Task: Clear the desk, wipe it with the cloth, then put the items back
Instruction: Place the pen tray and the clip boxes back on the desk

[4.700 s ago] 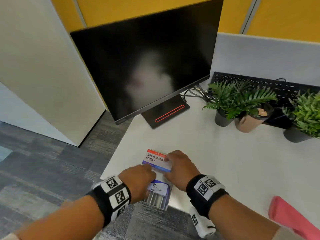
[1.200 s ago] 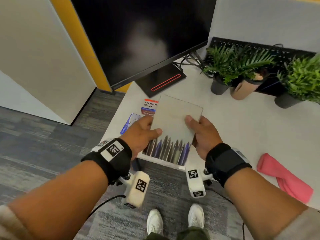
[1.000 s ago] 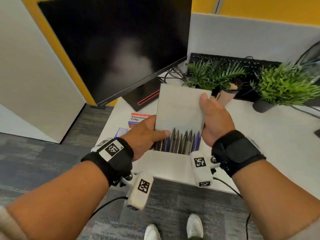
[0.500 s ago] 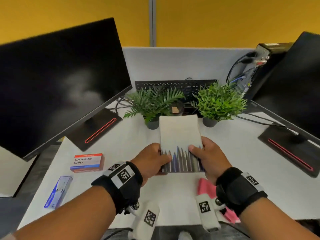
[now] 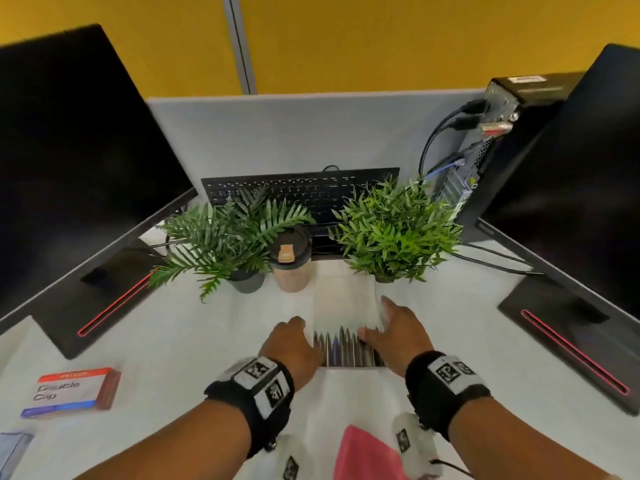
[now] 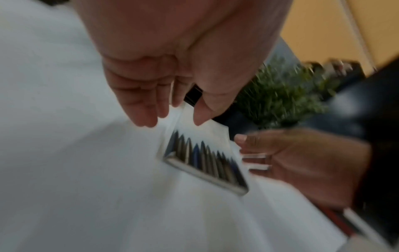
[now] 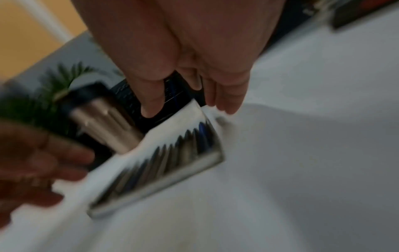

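Pen box (image 5: 348, 336) lies flat — between left hand (image 5: 292, 346) and right hand (image 5: 398, 332).

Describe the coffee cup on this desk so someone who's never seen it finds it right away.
Look to the back of the desk, where a black keyboard leans on the divider. Before it stand two potted plants; the cup sits between them. It alone is tan with a black lid.

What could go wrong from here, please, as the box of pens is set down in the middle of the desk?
1. The box of pens lies close in front of the lidded cup and two potted plants; sliding it further back could tip the cup.
2. The pink cloth sits at the desk's near edge by the right hand; a withdrawing wrist might drag it off.
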